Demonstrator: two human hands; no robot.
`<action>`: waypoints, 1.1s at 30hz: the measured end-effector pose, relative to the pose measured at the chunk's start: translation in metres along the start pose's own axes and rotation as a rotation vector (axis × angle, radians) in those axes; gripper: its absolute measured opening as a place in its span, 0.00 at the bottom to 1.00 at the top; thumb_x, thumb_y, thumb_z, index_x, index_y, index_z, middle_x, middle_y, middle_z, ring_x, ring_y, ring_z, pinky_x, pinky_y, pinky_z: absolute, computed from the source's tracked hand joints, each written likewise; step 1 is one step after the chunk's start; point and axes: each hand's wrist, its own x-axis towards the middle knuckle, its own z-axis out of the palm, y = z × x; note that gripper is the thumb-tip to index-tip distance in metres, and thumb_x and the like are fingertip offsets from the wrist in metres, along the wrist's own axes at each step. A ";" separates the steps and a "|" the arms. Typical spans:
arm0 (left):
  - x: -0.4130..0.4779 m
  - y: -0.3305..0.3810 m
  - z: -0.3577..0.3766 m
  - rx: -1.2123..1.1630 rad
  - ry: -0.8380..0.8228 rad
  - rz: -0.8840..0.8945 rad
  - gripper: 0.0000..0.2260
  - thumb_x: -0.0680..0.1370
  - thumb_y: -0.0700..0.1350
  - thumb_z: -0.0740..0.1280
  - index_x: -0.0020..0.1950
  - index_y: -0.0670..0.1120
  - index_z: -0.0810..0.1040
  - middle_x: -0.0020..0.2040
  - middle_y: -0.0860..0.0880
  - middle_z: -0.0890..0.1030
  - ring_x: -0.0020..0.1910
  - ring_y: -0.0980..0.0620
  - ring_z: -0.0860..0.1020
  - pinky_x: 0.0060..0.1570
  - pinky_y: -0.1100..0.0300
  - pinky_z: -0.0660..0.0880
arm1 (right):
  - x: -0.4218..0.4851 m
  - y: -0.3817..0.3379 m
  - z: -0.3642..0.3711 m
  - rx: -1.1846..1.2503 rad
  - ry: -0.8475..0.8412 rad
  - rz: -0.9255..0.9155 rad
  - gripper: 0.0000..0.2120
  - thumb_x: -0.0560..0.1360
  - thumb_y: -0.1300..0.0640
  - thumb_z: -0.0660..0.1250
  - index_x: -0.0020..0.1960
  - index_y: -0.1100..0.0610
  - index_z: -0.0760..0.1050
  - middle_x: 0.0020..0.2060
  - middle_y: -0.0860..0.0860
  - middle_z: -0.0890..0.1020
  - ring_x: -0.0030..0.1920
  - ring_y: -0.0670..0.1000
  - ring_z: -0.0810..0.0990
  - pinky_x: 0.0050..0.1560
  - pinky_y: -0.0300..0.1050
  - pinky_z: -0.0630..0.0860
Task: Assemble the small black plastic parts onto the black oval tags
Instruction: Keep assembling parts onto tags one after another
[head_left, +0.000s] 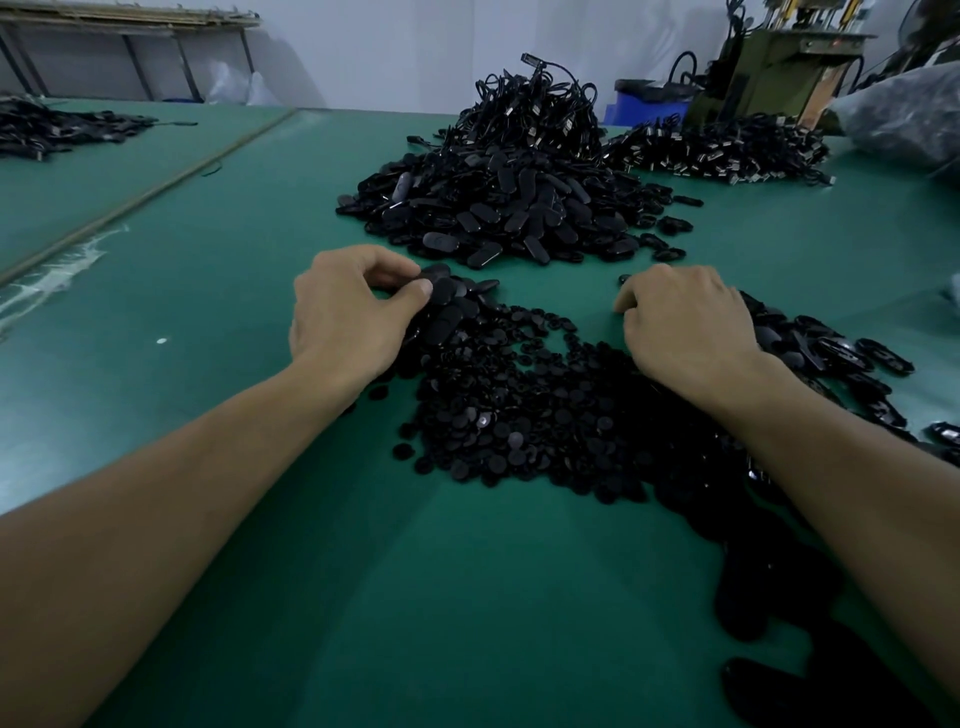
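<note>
A wide green table (260, 519) in a workshop carries everything, with a pale wall and a machine behind it. The biggest thing on it is the heap of black oval tags (498, 208) in the middle, and a tangle of corded pieces (530, 114) rises behind that. Nearer lies the flat spread of small black plastic parts (519, 415), between the two forearms. The left hand (343, 312) pinches a fanned stack of tags (447, 293) between thumb and curled fingers, at the far edge of the spread. The right hand (685, 322) is curled with its fingertips down at the table; whether it holds a part, I cannot tell. The risk, I think, is that the fanned stack may slip and scatter among the parts, where everything is black.
</note>
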 end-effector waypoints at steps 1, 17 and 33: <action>-0.001 0.001 0.000 0.006 0.012 0.019 0.07 0.75 0.50 0.76 0.40 0.60 0.80 0.41 0.62 0.82 0.34 0.64 0.75 0.48 0.52 0.81 | 0.000 0.000 0.000 0.011 0.019 0.001 0.13 0.79 0.64 0.61 0.60 0.58 0.79 0.55 0.60 0.81 0.58 0.63 0.76 0.61 0.56 0.73; -0.024 0.030 0.015 -0.269 -0.243 0.241 0.06 0.78 0.44 0.73 0.54 0.50 0.84 0.43 0.53 0.86 0.42 0.55 0.85 0.43 0.55 0.84 | -0.005 -0.027 -0.015 1.163 -0.078 -0.354 0.17 0.69 0.66 0.78 0.51 0.51 0.78 0.42 0.53 0.84 0.42 0.48 0.85 0.49 0.40 0.81; -0.024 0.029 0.017 -0.591 -0.275 0.007 0.05 0.77 0.36 0.72 0.50 0.45 0.83 0.38 0.48 0.86 0.39 0.49 0.86 0.39 0.62 0.81 | 0.001 -0.025 -0.003 1.193 -0.140 -0.277 0.06 0.76 0.63 0.72 0.47 0.52 0.83 0.36 0.49 0.86 0.38 0.46 0.84 0.38 0.35 0.77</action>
